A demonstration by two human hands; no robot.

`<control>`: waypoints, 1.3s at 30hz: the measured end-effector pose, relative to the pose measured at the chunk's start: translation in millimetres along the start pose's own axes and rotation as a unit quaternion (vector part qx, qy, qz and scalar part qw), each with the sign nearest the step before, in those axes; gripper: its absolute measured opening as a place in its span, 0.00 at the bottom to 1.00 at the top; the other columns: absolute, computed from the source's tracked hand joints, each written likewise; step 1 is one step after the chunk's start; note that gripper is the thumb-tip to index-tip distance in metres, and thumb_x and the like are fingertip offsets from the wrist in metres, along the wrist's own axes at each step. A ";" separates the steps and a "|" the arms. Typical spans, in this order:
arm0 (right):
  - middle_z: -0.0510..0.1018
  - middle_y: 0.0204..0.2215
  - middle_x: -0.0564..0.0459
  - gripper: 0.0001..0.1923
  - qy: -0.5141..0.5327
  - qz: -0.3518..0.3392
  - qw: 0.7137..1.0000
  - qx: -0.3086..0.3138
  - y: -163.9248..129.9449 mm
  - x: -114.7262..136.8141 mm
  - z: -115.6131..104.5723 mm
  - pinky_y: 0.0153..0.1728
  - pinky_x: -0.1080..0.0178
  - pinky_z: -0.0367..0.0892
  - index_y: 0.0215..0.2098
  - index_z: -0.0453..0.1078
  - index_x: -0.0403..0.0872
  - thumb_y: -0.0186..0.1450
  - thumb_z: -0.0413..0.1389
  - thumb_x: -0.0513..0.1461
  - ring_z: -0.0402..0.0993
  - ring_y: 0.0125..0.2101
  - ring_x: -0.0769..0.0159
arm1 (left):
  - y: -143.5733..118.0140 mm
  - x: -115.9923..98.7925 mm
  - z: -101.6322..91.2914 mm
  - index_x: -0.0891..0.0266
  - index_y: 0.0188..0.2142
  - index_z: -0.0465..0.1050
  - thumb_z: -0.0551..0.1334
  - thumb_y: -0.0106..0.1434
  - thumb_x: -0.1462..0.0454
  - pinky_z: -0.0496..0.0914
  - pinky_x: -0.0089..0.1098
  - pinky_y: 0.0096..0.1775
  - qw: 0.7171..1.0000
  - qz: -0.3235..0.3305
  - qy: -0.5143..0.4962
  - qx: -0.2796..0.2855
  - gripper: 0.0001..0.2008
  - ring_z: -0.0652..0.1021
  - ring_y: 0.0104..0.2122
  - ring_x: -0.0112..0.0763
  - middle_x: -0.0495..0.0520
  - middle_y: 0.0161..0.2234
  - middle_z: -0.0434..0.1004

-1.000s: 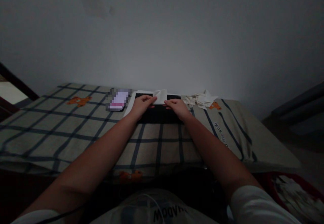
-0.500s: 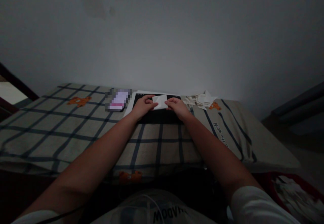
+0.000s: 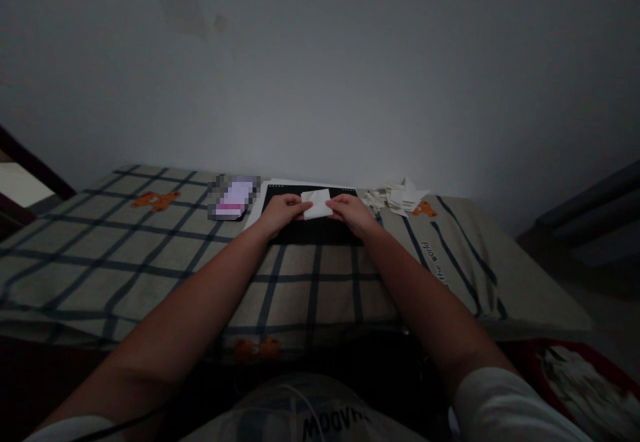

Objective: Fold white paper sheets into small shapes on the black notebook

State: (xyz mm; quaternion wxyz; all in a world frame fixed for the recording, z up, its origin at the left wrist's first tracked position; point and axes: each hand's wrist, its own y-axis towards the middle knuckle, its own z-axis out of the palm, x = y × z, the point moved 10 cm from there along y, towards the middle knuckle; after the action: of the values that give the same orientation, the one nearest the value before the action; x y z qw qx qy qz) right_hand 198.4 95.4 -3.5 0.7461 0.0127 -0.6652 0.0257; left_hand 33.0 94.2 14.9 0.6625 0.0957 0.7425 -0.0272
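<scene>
Paper (image 3: 317, 203), a small white folded piece, sits low over a black mat (image 3: 315, 229) on the bed, pinched from both sides. No container shows clearly; only a dark red-edged shape at about 4 o'clock in the lower right corner holds pale scraps (image 3: 580, 382), too dim to make out.

Going left to right: a bear print (image 3: 156, 199) on the checked blanket (image 3: 125, 255) at 10 o'clock from the hands, then a blurred pink-and-white flat object (image 3: 234, 198) just beside the mat's left edge. The left hand (image 3: 281, 210) comes next, its fingers (image 3: 300, 207) closed on the paper's left edge. The paper lies between the two hands, at 3 o'clock from the left one and 9 o'clock from the right. The right hand (image 3: 354, 212) has its fingers (image 3: 336, 207) closed on the right edge. A white sheet (image 3: 257, 205) shows under the mat along its left and far sides. At 2 o'clock from the right hand lies a heap of white paper pieces (image 3: 400, 197), near the mat.

The bed stands against a plain grey wall (image 3: 320, 62), and the room is dim.
</scene>
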 end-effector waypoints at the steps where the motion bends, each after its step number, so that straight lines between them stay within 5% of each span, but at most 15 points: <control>1: 0.71 0.24 0.57 0.09 -0.008 -0.002 1.000 -0.001 0.1 0.0 -0.5 0.33 0.66 0.70 0.25 0.67 0.44 0.51 0.62 0.39 0.69 0.29 0.72 | 0.2 1.4 1.4 0.65 0.23 0.69 0.70 0.44 0.55 0.66 0.26 0.28 1.000 -0.006 -0.010 0.006 0.17 0.69 0.23 0.22 0.46 0.21 0.68; 15: 0.76 0.27 0.54 0.13 -0.048 -0.022 0.999 0.005 3.1 2.2 1.2 0.34 0.65 0.67 0.37 0.69 0.44 0.52 0.60 0.34 0.71 0.28 0.72 | 3.9 11.0 4.3 0.65 0.28 0.70 0.69 0.44 0.66 0.71 0.28 0.29 0.999 -0.034 -0.020 0.022 0.11 0.74 0.25 0.26 0.50 0.24 0.73; 22: 0.78 0.29 0.52 0.10 -0.051 -0.034 0.998 0.024 -0.2 4.5 6.2 0.36 0.63 0.67 0.33 0.72 0.43 0.51 0.61 0.34 0.72 0.29 0.71 | 1.6 3.6 3.1 0.65 0.33 0.75 0.68 0.48 0.58 0.70 0.27 0.30 1.000 0.002 -0.001 0.023 0.15 0.75 0.29 0.27 0.52 0.30 0.76; 35: 0.79 0.33 0.51 0.11 -0.088 -0.093 0.992 0.017 -0.4 13.9 5.0 0.42 0.62 0.65 0.34 0.75 0.45 0.51 0.63 0.37 0.73 0.34 0.69 | -0.6 0.3 4.0 0.64 0.30 0.77 0.68 0.47 0.56 0.66 0.28 0.28 0.998 0.016 0.051 0.026 0.14 0.73 0.26 0.28 0.53 0.26 0.77; 39: 0.78 0.33 0.51 0.11 -0.043 -0.057 0.997 0.003 -0.8 10.4 2.2 0.37 0.64 0.67 0.36 0.74 0.45 0.54 0.62 0.39 0.72 0.31 0.71 | -0.1 -5.4 -3.2 0.64 0.30 0.77 0.68 0.47 0.55 0.66 0.29 0.29 0.997 0.043 0.056 -0.005 0.15 0.73 0.26 0.28 0.53 0.27 0.77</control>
State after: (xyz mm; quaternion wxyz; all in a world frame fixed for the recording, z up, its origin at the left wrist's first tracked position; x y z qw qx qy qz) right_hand 197.4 94.7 7.0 0.7167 0.0540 -0.6951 -0.0150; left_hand 30.5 94.0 20.6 0.6206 0.1255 0.7740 0.0099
